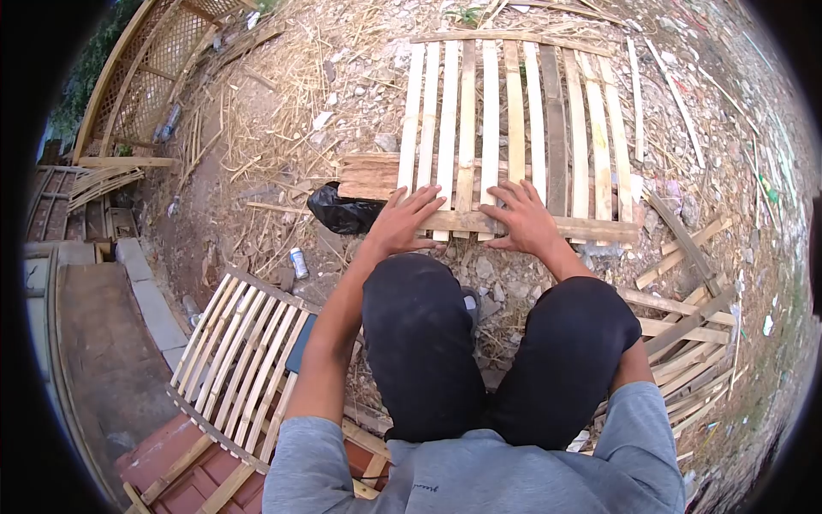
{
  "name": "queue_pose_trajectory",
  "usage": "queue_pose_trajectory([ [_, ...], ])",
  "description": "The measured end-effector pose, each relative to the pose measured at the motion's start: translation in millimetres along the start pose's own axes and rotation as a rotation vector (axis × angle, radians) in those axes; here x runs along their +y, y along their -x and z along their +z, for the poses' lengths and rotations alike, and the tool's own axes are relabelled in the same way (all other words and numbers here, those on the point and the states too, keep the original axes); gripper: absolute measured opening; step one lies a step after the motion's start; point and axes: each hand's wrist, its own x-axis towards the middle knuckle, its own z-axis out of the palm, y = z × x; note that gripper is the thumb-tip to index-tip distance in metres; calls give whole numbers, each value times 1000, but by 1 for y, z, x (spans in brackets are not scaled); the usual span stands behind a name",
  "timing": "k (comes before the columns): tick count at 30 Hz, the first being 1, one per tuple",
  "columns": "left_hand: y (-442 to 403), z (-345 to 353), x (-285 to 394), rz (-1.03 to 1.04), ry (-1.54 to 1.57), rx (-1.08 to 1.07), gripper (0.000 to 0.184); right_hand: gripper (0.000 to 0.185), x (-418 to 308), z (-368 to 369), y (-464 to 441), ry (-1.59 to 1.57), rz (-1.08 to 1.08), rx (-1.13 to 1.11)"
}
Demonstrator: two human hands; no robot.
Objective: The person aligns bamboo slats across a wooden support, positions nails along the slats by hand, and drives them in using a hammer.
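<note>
A slatted wooden panel (489, 120) lies ahead of my knees, its pale and darker slats joined by a crossbar at each end. My left hand (402, 221) rests with spread fingers at the left part of the near crossbar. Farther right on the same bar, my right hand (521, 218) lies with its fingers apart over the slats. Under the panel's left side is a thick wooden beam (364, 176), with a black plastic bag (341, 210) beside it.
Another slatted panel (242, 360) is at the lower left, near a white bottle (298, 263). Loose slats (693, 343) are piled at the right. A lattice panel (145, 73) stands at the upper left. Straw and stones cover the ground.
</note>
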Motion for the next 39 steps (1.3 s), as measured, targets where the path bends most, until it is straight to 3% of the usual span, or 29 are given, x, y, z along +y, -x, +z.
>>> queue_pose_trajectory([
  [6, 1, 7, 4, -5, -13, 80, 95, 76, 0, 2, 0, 3, 0, -1],
  [18, 0, -2, 11, -13, -16, 34, 95, 75, 0, -1, -1, -15, -8, 8],
  [22, -3, 11, 28, 59, -38, 209, 78, 78, 1, 0, -2, -23, -5, 26],
  [23, -8, 15, 34, 71, -14, 232, 65, 80, 1, 2, -2, -33, -2, 44],
  [25, -23, 24, 44, 77, 9, 335, 60, 84, -1, -1, -2, -60, 2, 89],
  [30, -53, 31, 55, 25, 57, 428, 58, 67, 1, -10, -3, -255, -3, 235],
  [35, -57, 29, 62, -64, 11, 331, 57, 51, 8, 1, -2, -367, 39, 415],
  [39, -59, 25, 64, -99, -4, 274, 53, 42, 6, 3, 0, -382, 49, 394],
])
